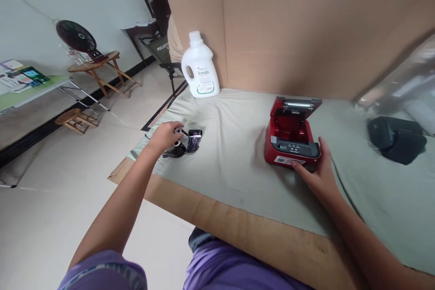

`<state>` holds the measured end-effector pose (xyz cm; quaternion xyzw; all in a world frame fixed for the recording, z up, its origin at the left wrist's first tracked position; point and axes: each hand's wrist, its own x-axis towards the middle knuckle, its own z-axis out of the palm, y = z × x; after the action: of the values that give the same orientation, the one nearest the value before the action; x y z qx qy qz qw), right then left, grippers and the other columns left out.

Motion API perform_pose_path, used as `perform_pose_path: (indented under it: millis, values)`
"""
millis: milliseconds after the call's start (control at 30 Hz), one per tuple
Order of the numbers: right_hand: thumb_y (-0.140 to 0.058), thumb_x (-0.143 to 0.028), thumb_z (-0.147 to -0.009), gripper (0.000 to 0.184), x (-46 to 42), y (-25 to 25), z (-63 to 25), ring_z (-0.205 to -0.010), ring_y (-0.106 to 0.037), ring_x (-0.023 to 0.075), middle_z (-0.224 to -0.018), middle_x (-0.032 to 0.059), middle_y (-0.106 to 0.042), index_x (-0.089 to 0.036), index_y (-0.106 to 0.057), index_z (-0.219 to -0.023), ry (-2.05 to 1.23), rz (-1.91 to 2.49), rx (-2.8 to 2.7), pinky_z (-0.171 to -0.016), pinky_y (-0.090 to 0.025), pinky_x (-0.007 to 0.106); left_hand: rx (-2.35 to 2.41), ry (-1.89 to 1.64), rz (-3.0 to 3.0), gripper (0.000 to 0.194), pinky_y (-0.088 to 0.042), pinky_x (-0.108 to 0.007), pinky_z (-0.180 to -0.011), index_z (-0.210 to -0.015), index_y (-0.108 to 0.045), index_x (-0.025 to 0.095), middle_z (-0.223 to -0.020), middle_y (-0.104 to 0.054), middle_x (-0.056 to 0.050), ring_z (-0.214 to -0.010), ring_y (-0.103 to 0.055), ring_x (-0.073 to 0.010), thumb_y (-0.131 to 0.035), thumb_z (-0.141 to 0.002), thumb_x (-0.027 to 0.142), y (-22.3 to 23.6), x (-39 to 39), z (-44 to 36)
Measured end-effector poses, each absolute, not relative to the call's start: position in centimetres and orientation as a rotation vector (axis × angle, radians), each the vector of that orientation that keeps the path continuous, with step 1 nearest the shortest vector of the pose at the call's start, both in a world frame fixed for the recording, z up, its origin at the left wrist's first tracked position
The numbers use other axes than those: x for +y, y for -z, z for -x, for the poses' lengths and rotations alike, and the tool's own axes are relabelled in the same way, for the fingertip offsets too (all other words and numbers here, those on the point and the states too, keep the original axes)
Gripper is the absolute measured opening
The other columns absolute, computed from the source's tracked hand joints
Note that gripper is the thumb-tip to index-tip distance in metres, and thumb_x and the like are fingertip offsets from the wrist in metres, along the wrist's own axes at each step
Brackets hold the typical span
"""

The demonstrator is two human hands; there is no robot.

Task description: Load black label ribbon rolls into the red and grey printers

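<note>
My left hand (166, 136) is closed around a small black roll (179, 131) with a pale core, at the left side of the cloth-covered table. Just below it lies another black roll (179, 147), and to the right a strip of shiny black film (194, 142) is partly unrolled on the cloth. On the right, a red and black printer (288, 138) stands with its lid raised and its red inner bay showing. My right hand (319, 167) grips the printer's front right corner, thumb on the front face and fingers along the side.
A white detergent bottle (201, 70) stands at the back, before a tall cardboard panel (272, 31). At far right lie a blurred black object (396, 138) and clear plastic wrapping (401, 77). The wooden table edge (210, 208) runs along the front.
</note>
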<state>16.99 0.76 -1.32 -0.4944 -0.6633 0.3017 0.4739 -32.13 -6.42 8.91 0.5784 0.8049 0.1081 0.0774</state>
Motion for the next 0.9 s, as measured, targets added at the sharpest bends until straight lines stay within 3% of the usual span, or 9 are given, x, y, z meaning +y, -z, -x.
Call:
perform_pose_path:
  millis: [100, 167, 233, 300, 467, 533, 667, 900]
  values:
    - [-0.084, -0.047, -0.07, 0.111, 1.1, -1.1, -17.8, -0.133, -0.054, 0.0372, -0.157, 0.0173, -0.036, -0.033, -0.022, -0.161, -0.531, 1.14, -1.654, -0.1, -0.053, 0.059, 2.429, -0.689, -1.909, 0.043, -0.053, -0.038, -0.093, -0.125, -0.067, 0.022, -0.119, -0.072, -0.009, -0.104, -0.068, -0.0293, -0.063, -0.086, 0.039, -10.6, -7.7, 30.4]
    - [-0.08, -0.044, -0.076, 0.088, 0.8, -4.2, -17.5, -0.132, -0.054, 0.035, -0.15, 0.0128, -0.044, -0.033, -0.039, -0.153, -0.344, 1.066, -1.69, -0.102, -0.053, 0.059, 2.369, -0.999, -1.955, 0.042, -0.053, -0.039, -0.096, -0.127, -0.064, 0.024, -0.123, -0.07, -0.009, -0.108, -0.067, -0.028, -0.064, -0.089, 0.041, -11.7, -8.3, 28.0]
    - [-0.073, -0.04, -0.084, 0.053, 0.2, -7.9, -16.4, -0.127, -0.058, 0.0323, -0.136, 0.0101, -0.058, -0.031, -0.059, -0.134, -0.225, 1.015, -1.758, -0.102, -0.053, 0.057, 2.22, -1.326, -1.907, 0.046, -0.054, -0.039, -0.097, -0.129, -0.06, 0.026, -0.123, -0.07, -0.008, -0.109, -0.067, -0.026, -0.068, -0.087, 0.042, -12.3, -8.2, 24.5]
    - [-0.067, -0.037, -0.09, 0.033, -0.3, -11.2, -14.5, -0.113, -0.065, 0.0286, -0.118, 0.0082, -0.067, -0.029, -0.066, -0.121, -0.275, 0.924, -1.869, -0.1, -0.055, 0.053, 1.956, -1.654, -1.786, 0.049, -0.055, -0.038, -0.095, -0.125, -0.058, 0.025, -0.121, -0.07, -0.008, -0.111, -0.068, -0.0246, -0.075, -0.083, 0.044, -12.4, -7.5, 20.4]
    - [-0.065, -0.037, -0.092, 0.049, 0.3, -14.6, -9.6, -0.105, -0.068, 0.0252, -0.125, 0.0057, -0.069, -0.029, -0.059, -0.14, -0.62, 0.703, -2.168, -0.093, -0.057, 0.043, 1.239, -2.009, -1.268, 0.048, -0.056, -0.032, -0.085, -0.107, -0.058, 0.027, -0.103, -0.071, -0.005, -0.097, -0.071, -0.0195, -0.084, -0.073, 0.049, -10.2, -4.2, 10.5]
    - [-0.062, -0.036, -0.094, 0.048, 1.0, -14.1, -8.7, -0.095, -0.069, 0.0232, -0.116, 0.0052, -0.073, -0.026, -0.06, -0.141, -0.684, 0.708, -2.186, -0.088, -0.057, 0.039, 1.105, -2.014, -1.043, 0.046, -0.055, -0.03, -0.082, -0.104, -0.06, 0.027, -0.096, -0.07, -0.003, -0.09, -0.07, -0.017, -0.084, -0.073, 0.051, -8.9, -3.3, 8.2]
    - [-0.053, -0.039, -0.1, 0.051, 1.9, -12.4, -8.6, -0.081, -0.068, 0.0209, -0.092, 0.0028, -0.073, -0.024, -0.056, -0.149, -0.807, 0.77, -2.249, -0.079, -0.056, 0.035, 1.076, -1.932, -0.752, 0.043, -0.053, -0.028, -0.075, -0.103, -0.066, 0.025, -0.092, -0.071, -0.002, -0.082, -0.068, -0.015, -0.081, -0.074, 0.053, -6.3, -2.9, 6.8]
    - [-0.046, -0.031, -0.101, 0.042, 2.3, -11.4, -9.1, -0.088, -0.069, 0.0197, -0.105, 0.0027, -0.075, -0.028, -0.065, -0.139, -0.997, 0.714, -2.301, -0.081, -0.054, 0.032, 1.097, -1.899, -0.719, 0.047, -0.053, -0.026, -0.072, -0.098, -0.069, 0.023, -0.09, -0.073, -0.002, -0.077, -0.067, -0.014, -0.086, -0.068, 0.054, -4.3, -2.9, 7.2]
